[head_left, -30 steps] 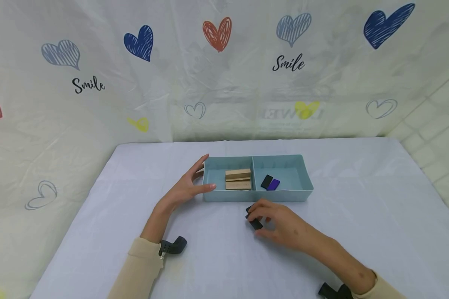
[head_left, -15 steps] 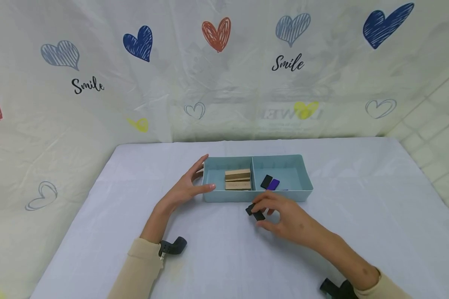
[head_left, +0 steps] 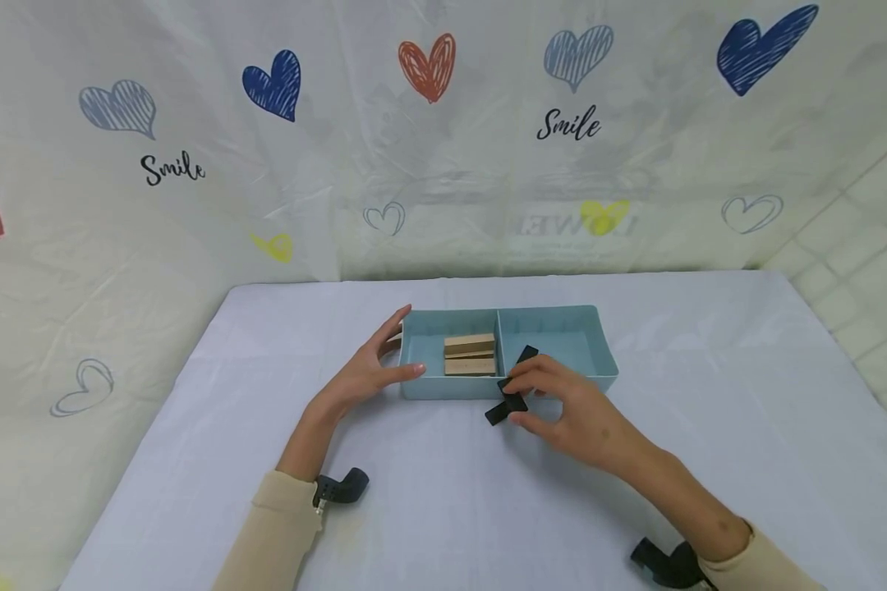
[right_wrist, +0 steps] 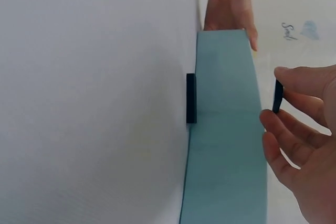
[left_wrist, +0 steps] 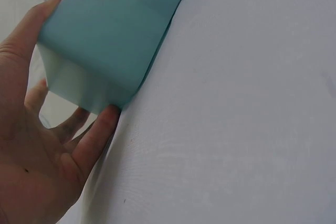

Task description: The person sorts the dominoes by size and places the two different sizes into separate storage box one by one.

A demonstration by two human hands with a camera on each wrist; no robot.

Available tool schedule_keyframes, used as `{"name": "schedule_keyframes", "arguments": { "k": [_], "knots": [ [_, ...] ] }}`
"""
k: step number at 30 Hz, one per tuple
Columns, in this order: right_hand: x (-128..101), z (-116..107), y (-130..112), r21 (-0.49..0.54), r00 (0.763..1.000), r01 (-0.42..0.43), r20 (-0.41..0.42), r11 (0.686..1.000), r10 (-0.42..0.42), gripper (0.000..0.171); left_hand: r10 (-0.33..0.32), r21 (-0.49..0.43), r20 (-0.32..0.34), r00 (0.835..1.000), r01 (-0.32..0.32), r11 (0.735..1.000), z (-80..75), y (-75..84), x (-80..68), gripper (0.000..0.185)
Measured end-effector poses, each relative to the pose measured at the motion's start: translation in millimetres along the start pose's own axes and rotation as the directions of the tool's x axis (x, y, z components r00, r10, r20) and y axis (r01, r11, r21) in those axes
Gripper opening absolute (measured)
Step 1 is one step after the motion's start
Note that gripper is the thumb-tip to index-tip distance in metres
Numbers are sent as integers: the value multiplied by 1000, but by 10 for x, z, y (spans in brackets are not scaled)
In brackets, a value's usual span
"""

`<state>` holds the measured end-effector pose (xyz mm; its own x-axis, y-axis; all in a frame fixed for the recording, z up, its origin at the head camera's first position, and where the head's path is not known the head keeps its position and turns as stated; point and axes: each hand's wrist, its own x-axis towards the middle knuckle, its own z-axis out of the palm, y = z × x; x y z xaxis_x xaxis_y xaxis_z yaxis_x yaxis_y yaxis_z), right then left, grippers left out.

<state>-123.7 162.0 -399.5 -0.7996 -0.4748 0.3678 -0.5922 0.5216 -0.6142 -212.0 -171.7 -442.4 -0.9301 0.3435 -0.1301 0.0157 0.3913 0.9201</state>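
Between right thumb and fingers, my right hand (head_left: 572, 410) pinches a small black block (right_wrist: 278, 96), raised at the front wall of a light blue two-compartment box (head_left: 562, 386). A second black block (right_wrist: 191, 98) lies on the table close against that wall. My left hand (head_left: 362, 373) holds the box's left end, its thumb over the front rim and its fingers spread along the end wall. Several plain wooden blocks (head_left: 470, 365) lie in the left compartment. In the right one a black block (head_left: 527, 354) shows, partly behind my right fingers.
A white cloth covers the table (head_left: 414, 509), with its back edge beyond the box. Behind it hangs a pale sheet (head_left: 488, 148) printed with hearts and words. Black wrist cameras sit at my left cuff (head_left: 288, 492) and right cuff.
My right hand has lifted its black block up and away from the front toward the box. It now covers the purple block in the right compartment. My left hand has stayed put.
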Motion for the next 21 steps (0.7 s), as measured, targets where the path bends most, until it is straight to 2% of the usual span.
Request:
{"name": "schedule_keyframes", "arguments": {
  "k": [7,21],
  "knots": [
    [51,-71,41,-50,996,36,-82,998,-40,33,-6,-3,0,1000,6,1000,-6,1,-4,96],
    [150,-198,137,-84,993,-5,-117,996,-5,31,-10,-4,-3,1000,10,1000,-3,-13,-1,95]
  ]
}}
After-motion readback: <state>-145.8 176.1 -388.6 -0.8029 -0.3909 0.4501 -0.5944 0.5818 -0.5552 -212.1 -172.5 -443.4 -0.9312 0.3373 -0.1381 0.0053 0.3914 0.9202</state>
